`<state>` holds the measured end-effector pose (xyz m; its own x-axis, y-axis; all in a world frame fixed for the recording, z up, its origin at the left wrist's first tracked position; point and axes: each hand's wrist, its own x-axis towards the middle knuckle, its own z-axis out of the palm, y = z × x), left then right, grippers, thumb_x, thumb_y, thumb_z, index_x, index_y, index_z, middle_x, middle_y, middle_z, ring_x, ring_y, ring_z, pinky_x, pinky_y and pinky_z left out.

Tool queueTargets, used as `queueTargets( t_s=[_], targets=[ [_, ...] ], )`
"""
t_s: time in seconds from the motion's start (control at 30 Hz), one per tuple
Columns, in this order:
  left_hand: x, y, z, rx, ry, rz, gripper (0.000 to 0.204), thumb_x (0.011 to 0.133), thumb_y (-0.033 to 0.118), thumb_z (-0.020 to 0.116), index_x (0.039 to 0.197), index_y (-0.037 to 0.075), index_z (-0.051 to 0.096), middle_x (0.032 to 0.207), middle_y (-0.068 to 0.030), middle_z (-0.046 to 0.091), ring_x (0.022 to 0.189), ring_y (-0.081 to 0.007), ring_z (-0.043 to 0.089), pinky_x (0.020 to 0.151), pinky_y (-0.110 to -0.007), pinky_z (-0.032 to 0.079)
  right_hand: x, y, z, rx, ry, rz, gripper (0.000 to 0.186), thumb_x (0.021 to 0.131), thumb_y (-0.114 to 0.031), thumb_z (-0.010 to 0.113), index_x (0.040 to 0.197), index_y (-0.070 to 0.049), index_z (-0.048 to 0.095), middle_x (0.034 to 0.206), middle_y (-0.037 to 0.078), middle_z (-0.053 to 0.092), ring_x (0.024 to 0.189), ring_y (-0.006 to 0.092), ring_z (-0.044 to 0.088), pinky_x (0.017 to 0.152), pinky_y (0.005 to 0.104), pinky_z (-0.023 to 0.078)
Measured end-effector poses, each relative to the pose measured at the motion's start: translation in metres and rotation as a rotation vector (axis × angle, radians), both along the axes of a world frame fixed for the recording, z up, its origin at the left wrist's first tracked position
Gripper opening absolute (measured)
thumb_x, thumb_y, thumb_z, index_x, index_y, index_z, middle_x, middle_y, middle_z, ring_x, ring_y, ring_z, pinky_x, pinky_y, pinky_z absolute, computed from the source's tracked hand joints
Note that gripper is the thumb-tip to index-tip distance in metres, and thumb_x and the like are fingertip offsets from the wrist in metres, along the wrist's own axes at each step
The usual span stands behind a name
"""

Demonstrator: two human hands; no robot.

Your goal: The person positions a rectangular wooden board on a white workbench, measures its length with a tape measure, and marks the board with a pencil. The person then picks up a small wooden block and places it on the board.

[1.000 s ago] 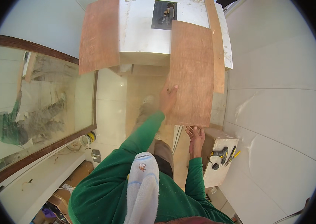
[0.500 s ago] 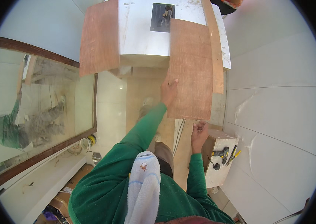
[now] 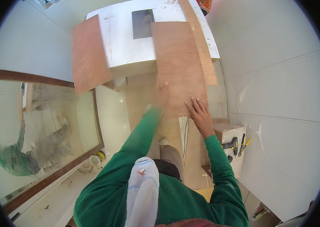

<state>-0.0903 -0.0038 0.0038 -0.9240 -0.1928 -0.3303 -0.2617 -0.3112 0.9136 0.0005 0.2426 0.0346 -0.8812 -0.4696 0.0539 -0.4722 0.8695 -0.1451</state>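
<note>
A reddish-brown plywood panel [image 3: 180, 64] lies over the white work table's near edge, and its near end sticks out toward me. My left hand [image 3: 161, 94], smeared by motion, is at the panel's left edge with the thumb on top; its other fingers are hidden. Spread over the near right corner of the same panel are the fingers of my right hand [image 3: 200, 115], resting flat on the surface. The white work table [image 3: 126, 47] has a dark metal plate [image 3: 143, 24] set into its top.
Another plywood piece [image 3: 90, 53] overhangs the table's left side. A long wooden strip [image 3: 201, 45] runs along the right. Beside my right forearm stands a box [image 3: 224, 132] with a drill [image 3: 231, 145] and pliers [image 3: 242, 145]. A framed mirror [image 3: 46, 132] leans at left.
My right hand has gone from closed fingers below the panel's near edge to spread fingers on top of it. My left hand stays at the left edge, now blurred. The view has shifted.
</note>
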Motion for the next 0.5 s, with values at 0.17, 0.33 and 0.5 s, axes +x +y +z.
queueTargets(
  t_s=[0.17, 0.33, 0.5],
  targets=[
    [0.073, 0.005, -0.011, -0.134, -0.156, -0.067, 0.07, 0.114, 0.011, 0.061, 0.178, 0.008, 0.033, 0.168, -0.0175, 0.054, 0.147, -0.0265, 0.058, 0.119, -0.038, 0.051, 0.002, 0.0, -0.002, 0.015, 0.021, 0.009, 0.089, 0.09, -0.024, 0.085, 0.171, -0.027, 0.048, 0.178, 0.007, 0.044, 0.159, 0.0331, 0.047, 0.129, 0.0511, 0.042],
    [0.081, 0.01, -0.038, -0.057, -0.219, -0.085, 0.074, 0.112, 0.006, 0.063, 0.179, 0.007, 0.032, 0.168, -0.017, 0.055, 0.146, -0.0258, 0.059, 0.12, -0.037, 0.05, -0.003, 0.0, -0.004, 0.038, 0.057, 0.005, 0.09, 0.088, -0.024, 0.086, 0.171, -0.026, 0.05, 0.178, 0.008, 0.044, 0.159, 0.0347, 0.046, 0.128, 0.0514, 0.043],
    [0.059, 0.008, -0.026, -0.023, -0.047, -0.014, 0.074, 0.111, 0.005, 0.062, 0.179, 0.006, 0.033, 0.164, -0.0152, 0.059, 0.142, -0.0227, 0.062, 0.118, -0.035, 0.05, -0.025, -0.008, -0.005, -0.02, 0.029, 0.0, 0.09, 0.086, -0.023, 0.088, 0.169, -0.026, 0.052, 0.176, 0.009, 0.047, 0.157, 0.0357, 0.049, 0.125, 0.0529, 0.044]
  ],
)
